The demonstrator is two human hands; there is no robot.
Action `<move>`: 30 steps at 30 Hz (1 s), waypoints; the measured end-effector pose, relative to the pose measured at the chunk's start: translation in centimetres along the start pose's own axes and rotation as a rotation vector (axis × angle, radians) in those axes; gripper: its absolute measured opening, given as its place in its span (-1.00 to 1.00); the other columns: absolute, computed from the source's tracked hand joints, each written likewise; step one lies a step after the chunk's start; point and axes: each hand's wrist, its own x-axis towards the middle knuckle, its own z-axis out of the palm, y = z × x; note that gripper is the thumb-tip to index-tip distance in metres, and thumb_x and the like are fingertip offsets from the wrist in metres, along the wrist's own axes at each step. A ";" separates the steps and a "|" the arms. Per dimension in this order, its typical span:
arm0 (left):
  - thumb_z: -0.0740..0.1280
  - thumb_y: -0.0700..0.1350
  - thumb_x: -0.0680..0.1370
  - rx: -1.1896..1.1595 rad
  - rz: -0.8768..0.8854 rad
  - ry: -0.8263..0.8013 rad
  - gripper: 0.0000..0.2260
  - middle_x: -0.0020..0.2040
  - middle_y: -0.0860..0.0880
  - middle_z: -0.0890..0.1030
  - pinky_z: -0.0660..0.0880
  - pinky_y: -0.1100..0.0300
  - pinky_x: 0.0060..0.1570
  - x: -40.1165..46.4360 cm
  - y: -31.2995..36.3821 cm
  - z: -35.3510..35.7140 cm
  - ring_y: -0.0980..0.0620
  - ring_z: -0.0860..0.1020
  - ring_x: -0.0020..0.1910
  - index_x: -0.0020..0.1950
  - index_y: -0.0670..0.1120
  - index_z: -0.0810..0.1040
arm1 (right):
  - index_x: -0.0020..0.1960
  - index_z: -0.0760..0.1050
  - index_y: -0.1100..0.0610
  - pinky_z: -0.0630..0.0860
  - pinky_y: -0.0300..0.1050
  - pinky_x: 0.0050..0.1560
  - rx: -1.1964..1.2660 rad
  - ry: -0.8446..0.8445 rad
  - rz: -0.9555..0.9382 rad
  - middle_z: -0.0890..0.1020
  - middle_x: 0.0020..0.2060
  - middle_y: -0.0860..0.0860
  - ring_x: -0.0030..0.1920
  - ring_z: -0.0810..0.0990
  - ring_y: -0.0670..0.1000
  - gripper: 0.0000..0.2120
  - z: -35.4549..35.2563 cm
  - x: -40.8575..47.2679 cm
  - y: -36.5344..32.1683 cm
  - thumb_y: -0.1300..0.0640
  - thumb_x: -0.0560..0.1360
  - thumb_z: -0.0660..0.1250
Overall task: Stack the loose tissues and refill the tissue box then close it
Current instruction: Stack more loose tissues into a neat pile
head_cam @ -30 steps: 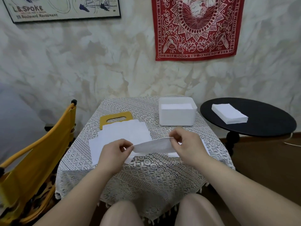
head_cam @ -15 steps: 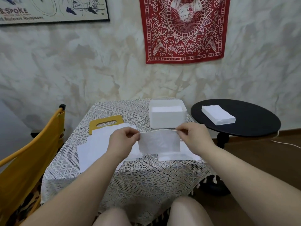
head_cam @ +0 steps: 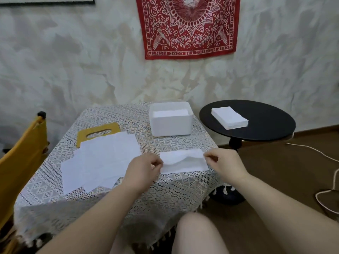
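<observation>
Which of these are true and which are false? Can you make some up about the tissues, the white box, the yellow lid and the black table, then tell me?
1. Both hands, left hand and right hand, pinch one tissue. True.
2. The white box has its lid on. False: it stands open, with tissues inside.
3. The yellow lid lies partly under the loose tissues. True.
4. The black table holds nothing. False: a neat tissue stack lies on it.

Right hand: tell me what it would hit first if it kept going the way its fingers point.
The right hand points left along the folded tissue it pinches, so it would probably meet the left hand at the other end; depth is unclear.
</observation>
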 end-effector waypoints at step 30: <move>0.40 -0.19 0.47 -0.034 0.098 -0.012 -0.91 -0.12 0.09 0.64 0.46 0.28 -0.04 -1.0 -2.3 1.4 0.15 0.54 -0.12 -0.10 -0.03 0.69 | -0.12 0.67 0.15 0.56 -0.15 -0.08 -0.081 -0.011 -0.296 0.64 -0.15 -0.04 -0.14 0.62 -0.02 -0.93 1.7 -1.1 3.1 0.25 0.40 0.46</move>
